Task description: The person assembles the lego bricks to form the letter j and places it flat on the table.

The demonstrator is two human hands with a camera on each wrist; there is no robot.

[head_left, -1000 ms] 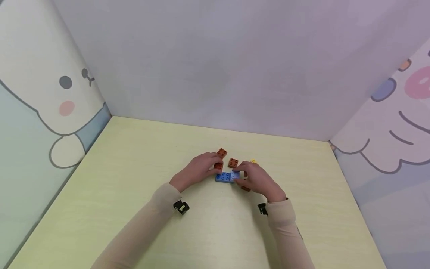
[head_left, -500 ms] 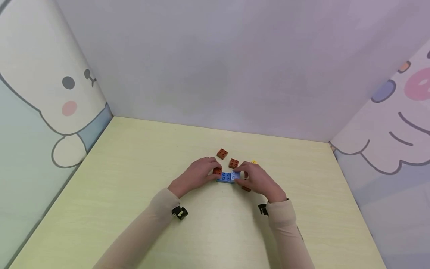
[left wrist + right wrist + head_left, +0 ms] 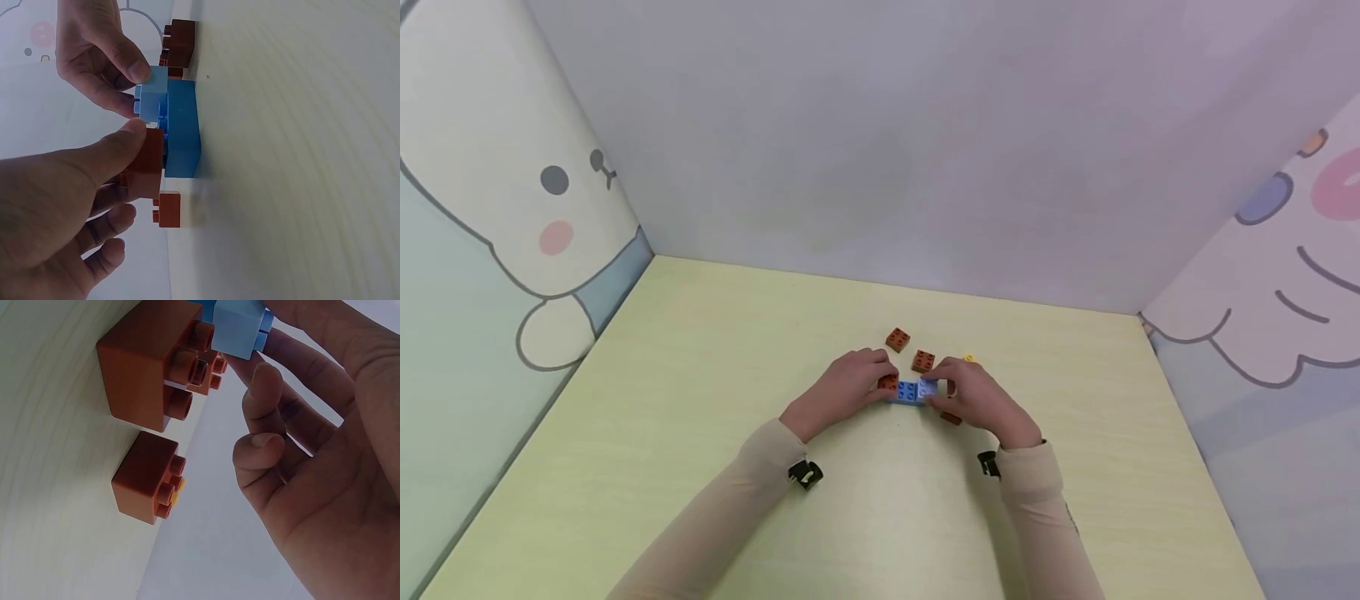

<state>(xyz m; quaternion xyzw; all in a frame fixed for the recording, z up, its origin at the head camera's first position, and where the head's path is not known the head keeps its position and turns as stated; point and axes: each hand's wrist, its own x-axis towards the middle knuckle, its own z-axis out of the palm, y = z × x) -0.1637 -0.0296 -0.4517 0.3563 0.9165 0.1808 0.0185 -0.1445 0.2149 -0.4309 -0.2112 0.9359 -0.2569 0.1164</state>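
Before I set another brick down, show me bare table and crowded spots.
The table is bare from the left hand to the left wall, from the right hand to the right wall, and between the sleeves. It is crowded around the blue brick, with red bricks beyond.

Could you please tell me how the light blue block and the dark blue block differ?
The light blue block is paler and shorter than the dark blue block. The right hand pinches the light blue block on top of the dark blue block, which lies on the table. Both have round studs on top.
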